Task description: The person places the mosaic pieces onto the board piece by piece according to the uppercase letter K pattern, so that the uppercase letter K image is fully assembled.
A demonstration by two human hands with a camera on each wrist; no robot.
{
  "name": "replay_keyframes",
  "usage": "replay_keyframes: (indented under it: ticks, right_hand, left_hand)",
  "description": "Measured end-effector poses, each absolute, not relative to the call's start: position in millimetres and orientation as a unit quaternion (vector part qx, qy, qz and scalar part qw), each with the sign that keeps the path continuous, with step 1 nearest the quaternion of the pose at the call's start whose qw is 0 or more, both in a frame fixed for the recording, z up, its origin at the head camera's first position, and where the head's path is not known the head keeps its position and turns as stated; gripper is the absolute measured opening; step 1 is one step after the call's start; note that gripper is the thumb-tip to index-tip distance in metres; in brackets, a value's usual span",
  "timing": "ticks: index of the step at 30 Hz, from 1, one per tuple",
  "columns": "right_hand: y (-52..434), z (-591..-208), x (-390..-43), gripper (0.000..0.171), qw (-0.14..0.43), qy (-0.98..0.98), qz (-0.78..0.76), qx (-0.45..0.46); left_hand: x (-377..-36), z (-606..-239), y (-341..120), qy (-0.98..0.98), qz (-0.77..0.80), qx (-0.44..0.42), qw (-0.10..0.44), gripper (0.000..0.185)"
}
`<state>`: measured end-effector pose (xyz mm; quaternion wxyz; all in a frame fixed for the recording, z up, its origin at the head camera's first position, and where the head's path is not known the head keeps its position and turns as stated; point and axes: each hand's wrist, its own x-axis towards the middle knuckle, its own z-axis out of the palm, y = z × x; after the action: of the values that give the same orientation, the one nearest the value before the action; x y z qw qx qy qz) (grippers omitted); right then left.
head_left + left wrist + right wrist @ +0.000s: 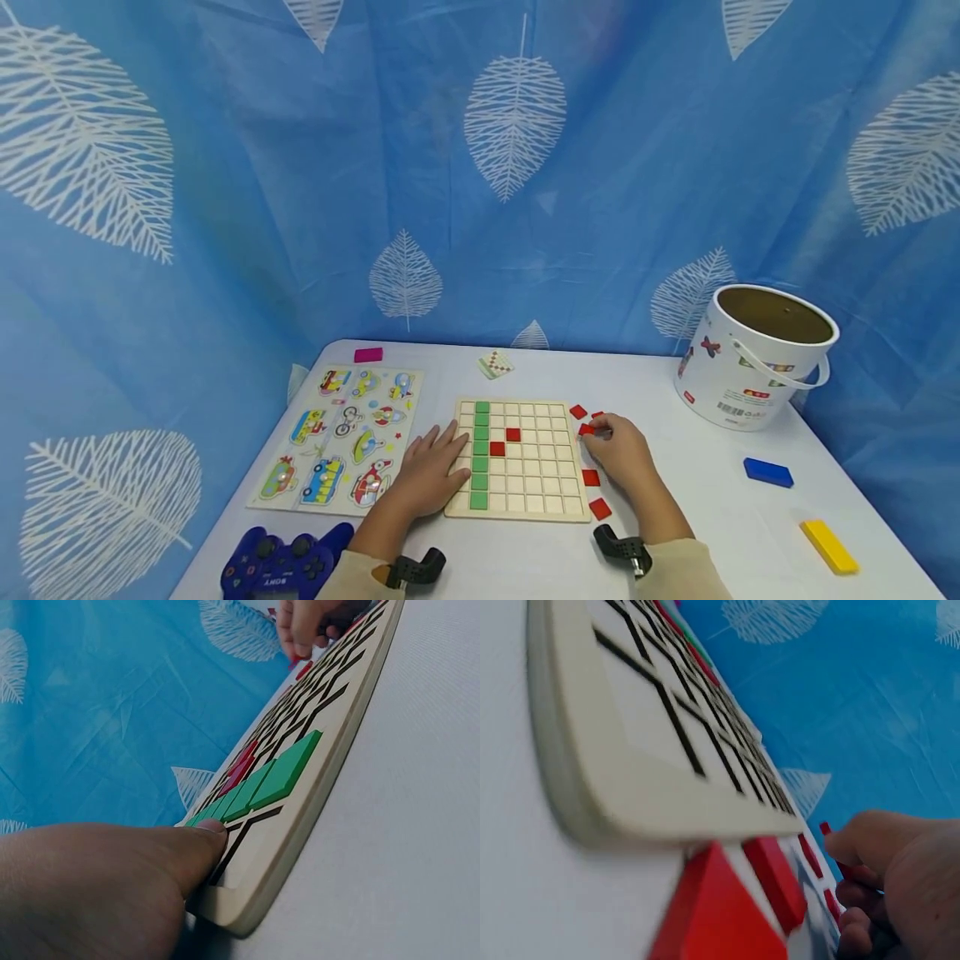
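My left hand (433, 475) flat and relaxed on the grid board (536, 483), my right hand (618, 454) pinching a red tile (586, 429) beside the board's edge, white surface (712, 517) underneath

On the white bench (675, 517) lies a wooden grid board (517, 460) with a column of green tiles (480, 454) and two red tiles (505, 442) set in it. The left hand (431, 475) rests flat on the board's left edge. The right hand (622, 454) pinches a red tile (586, 429) just beside the board's right edge, with loose red tiles (596, 492) near it.
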<state>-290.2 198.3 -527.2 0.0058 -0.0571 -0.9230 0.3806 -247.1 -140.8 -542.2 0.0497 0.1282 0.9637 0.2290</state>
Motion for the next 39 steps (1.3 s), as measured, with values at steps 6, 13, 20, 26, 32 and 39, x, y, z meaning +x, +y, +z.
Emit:
replay_keyframes:
  ticks: [6,13,20,26,32,39]
  right_hand:
    - [167.8,-519.2,-306.2,0.030,0.006,-0.907,0.420,-0.029]
    - [126.8,-521.4,-320.8,0.021,-0.020,-0.914,0.403,0.028]
    - [113.5,-524.1,-321.3,0.021,-0.014,-0.924,0.381,0.014]
    - [111.6,-524.5,-319.6,0.027,0.002,-0.923,0.384,0.014]
    - [139.4,-522.9,-317.4,0.038,0.027,-0.905,0.425,-0.008]
    - [205.2,-528.1,-319.3,0.046,0.060,-0.914,0.379,-0.135]
  left_hand:
    - [-248.6,-540.3,-143.1,0.964,0.228,0.125,0.050,0.064]
    - [-247.1,-544.0,-142.6,0.962,0.238,0.126,0.054,0.063]
    - [-247.6,-543.2,-141.2,0.962,0.238,0.126,0.049,0.064]
    - [-249.2,-541.5,-141.1,0.962,0.237,0.124,0.045,0.064]
    - [-246.9,-543.0,-139.8,0.961,0.242,0.127,0.047,0.063]
    - [-246.4,-542.0,-140.8,0.961,0.239,0.127,0.047,0.063]
